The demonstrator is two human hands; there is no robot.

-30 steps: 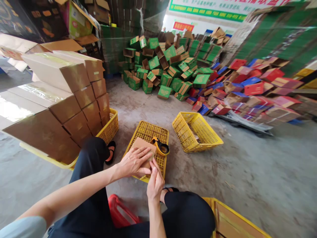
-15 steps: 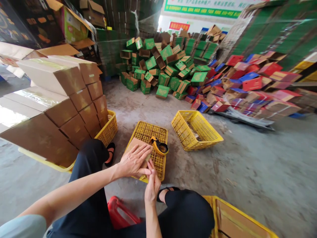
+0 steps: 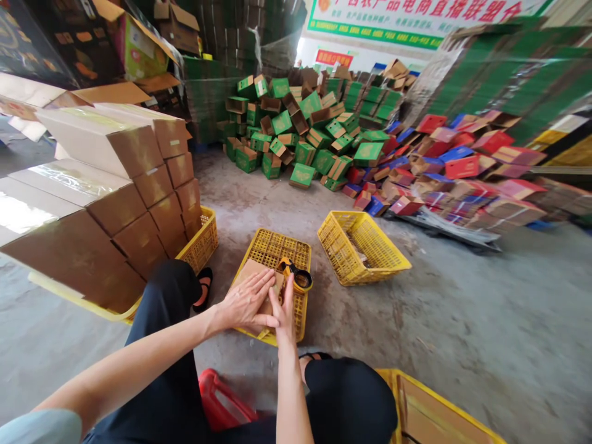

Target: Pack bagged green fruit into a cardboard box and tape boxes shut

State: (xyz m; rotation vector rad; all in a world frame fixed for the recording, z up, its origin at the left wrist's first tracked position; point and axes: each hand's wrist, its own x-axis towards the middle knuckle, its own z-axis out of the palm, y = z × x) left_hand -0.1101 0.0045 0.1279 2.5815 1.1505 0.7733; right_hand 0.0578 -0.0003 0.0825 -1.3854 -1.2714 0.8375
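Observation:
A brown cardboard box (image 3: 248,274) lies on an upturned yellow plastic crate (image 3: 298,246) in front of me. My left hand (image 3: 247,300) rests flat on the box's top, its fingers stretched out. At the box's right edge is my right hand (image 3: 283,311), fingers extended, the thumb side close against the left hand's fingertips. Both hands cover much of the box. Just beyond my right hand, a tape dispenser (image 3: 298,276) with an orange and black body lies on the crate.
Stacked cardboard boxes (image 3: 120,209) fill a yellow crate on the left. Another yellow crate (image 3: 383,253) stands right of centre, and one holding cardboard (image 3: 430,413) is at lower right. Beyond lie heaps of green boxes (image 3: 303,176) and red and blue boxes (image 3: 462,166). Red plastic (image 3: 217,401) shows between my legs.
My right hand has moved up along the box's right edge, and its curled fingers have straightened out. The left hand stays flat on the box. The view has shifted slightly.

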